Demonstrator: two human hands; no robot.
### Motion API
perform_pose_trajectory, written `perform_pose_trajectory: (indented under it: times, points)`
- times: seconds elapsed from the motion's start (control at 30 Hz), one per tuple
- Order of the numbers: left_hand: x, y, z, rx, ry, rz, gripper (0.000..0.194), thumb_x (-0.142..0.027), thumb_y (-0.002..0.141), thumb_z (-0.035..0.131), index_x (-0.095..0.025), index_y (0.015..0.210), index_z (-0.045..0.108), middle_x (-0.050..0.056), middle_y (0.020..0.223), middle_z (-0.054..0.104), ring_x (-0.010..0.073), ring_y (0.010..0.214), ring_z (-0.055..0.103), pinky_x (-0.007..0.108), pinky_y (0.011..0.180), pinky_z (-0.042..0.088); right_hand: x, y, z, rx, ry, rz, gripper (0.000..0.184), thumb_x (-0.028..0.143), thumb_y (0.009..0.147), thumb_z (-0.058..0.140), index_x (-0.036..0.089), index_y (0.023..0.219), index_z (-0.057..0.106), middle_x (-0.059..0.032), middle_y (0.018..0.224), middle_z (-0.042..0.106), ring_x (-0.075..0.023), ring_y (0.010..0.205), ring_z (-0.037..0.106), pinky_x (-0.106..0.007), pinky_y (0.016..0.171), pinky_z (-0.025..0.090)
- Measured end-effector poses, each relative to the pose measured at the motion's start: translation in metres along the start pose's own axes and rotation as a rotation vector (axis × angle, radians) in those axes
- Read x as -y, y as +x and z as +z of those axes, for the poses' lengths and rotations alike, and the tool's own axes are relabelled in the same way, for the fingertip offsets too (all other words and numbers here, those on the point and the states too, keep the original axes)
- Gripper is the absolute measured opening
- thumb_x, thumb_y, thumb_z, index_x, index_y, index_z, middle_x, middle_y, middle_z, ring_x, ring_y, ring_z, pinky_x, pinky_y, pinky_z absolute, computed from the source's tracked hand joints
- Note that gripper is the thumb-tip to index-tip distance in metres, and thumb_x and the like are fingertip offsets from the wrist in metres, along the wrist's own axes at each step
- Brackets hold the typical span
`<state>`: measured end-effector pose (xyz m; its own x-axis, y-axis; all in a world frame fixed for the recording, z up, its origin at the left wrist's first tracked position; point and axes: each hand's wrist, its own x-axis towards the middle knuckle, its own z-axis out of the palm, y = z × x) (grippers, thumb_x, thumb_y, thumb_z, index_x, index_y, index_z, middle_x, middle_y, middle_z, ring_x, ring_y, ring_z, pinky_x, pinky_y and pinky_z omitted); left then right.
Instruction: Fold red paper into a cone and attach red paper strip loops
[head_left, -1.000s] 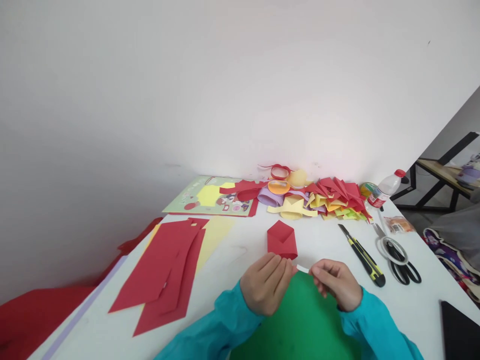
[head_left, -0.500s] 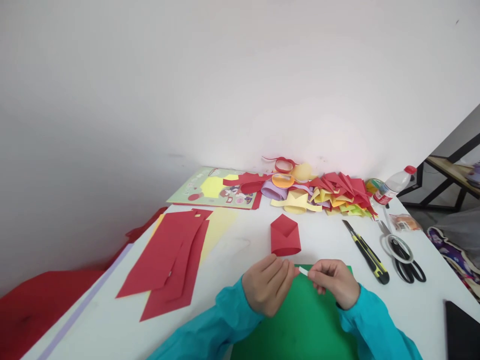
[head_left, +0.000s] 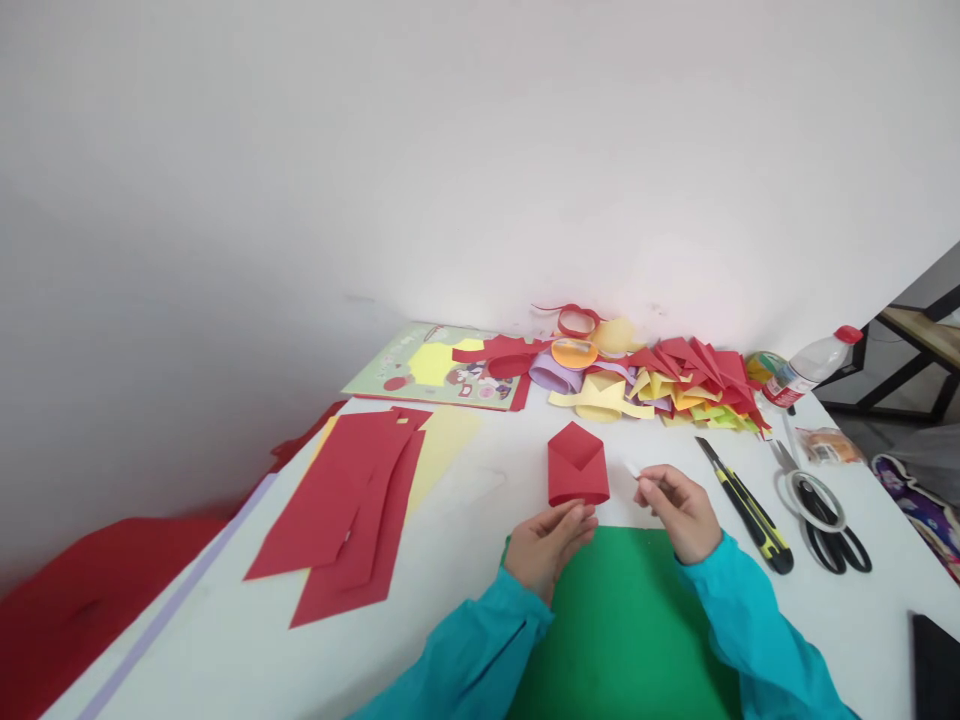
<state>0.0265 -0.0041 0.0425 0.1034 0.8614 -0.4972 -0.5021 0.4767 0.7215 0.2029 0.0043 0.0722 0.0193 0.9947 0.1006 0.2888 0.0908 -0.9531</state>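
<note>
A red paper pouch (head_left: 577,466), folded like a small envelope with a pointed top, lies in front of me. My left hand (head_left: 549,540) is at its lower edge, fingers stretched forward and loosely open; I cannot tell whether the fingertips touch the paper. To the right of the pouch, my right hand (head_left: 681,508) is closed in a pinch on a small white strip (head_left: 632,468), blurred by motion. Beneath my hands and forearms lies a green sheet (head_left: 622,620).
Red paper sheets (head_left: 337,500) are stacked at left. At the back are a picture book (head_left: 390,370) and piled paper cutouts (head_left: 697,380). On the right lie a utility knife (head_left: 746,505), scissors (head_left: 832,545), a tape roll (head_left: 840,500) and a plastic bottle (head_left: 810,370).
My hands have moved apart; the white strip is now only in my right hand, raised to the right. My left hand has turned toward the pouch's lower edge. The view has shifted slightly.
</note>
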Motion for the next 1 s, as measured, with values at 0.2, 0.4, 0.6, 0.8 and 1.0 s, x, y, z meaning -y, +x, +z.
perform_pose_trajectory:
  times: [0.2, 0.4, 0.6, 0.8, 1.0]
  points:
    - [0.002, 0.009, 0.027, -0.225, -0.364, -0.038, 0.007, -0.003, 0.065, 0.069, -0.008, 0.069, 0.064, 0.011, 0.07, 0.07, 0.0195, 0.07, 0.067, 0.031, 0.074, 0.055, -0.002, 0.023, 0.032, -0.001, -0.516, -0.472, 0.03, 0.02, 0.084, 0.04, 0.018, 0.114, 0.048, -0.0086, 0.107, 0.062, -0.0211, 0.104, 0.052, -0.038, 0.087, 0.04]
    - [0.011, 0.023, 0.027, -0.245, -0.396, -0.011, 0.008, -0.004, 0.066, 0.067, -0.009, 0.061, 0.064, 0.01, 0.064, 0.069, 0.0188, 0.063, 0.067, 0.03, 0.067, 0.057, -0.005, 0.036, 0.052, 0.059, -0.692, -0.547, 0.04, 0.006, 0.079, 0.036, 0.017, 0.117, 0.045, -0.0053, 0.097, 0.066, -0.0205, 0.105, 0.051, -0.044, 0.099, 0.024]
    - [0.008, 0.027, 0.019, -0.24, -0.394, 0.007, 0.011, -0.009, 0.055, 0.075, -0.01, 0.057, 0.064, 0.007, 0.055, 0.066, 0.0148, 0.054, 0.064, 0.026, 0.061, 0.056, -0.005, 0.033, 0.054, 0.052, -0.688, -0.605, 0.04, 0.005, 0.079, 0.037, 0.017, 0.116, 0.046, -0.0041, 0.091, 0.066, -0.0187, 0.099, 0.053, -0.045, 0.101, 0.019]
    - [0.005, 0.024, 0.014, -0.171, -0.339, 0.032, 0.027, -0.02, 0.036, 0.083, -0.012, 0.051, 0.062, 0.002, 0.049, 0.064, 0.0138, 0.049, 0.061, 0.026, 0.057, 0.054, 0.011, 0.02, 0.042, -0.085, -0.493, -0.565, 0.024, 0.018, 0.08, 0.05, 0.017, 0.103, 0.056, -0.0084, 0.095, 0.065, -0.0217, 0.095, 0.055, -0.042, 0.087, 0.039]
    - [0.015, 0.025, 0.013, -0.096, -0.238, 0.066, 0.03, -0.025, 0.035, 0.083, -0.011, 0.056, 0.066, 0.005, 0.054, 0.067, 0.0161, 0.05, 0.061, 0.027, 0.053, 0.052, 0.014, -0.002, 0.043, -0.065, 0.165, 0.173, 0.026, 0.042, 0.075, 0.059, 0.017, 0.069, 0.057, 0.0033, 0.047, 0.055, -0.0056, 0.029, 0.039, -0.018, 0.03, 0.028]
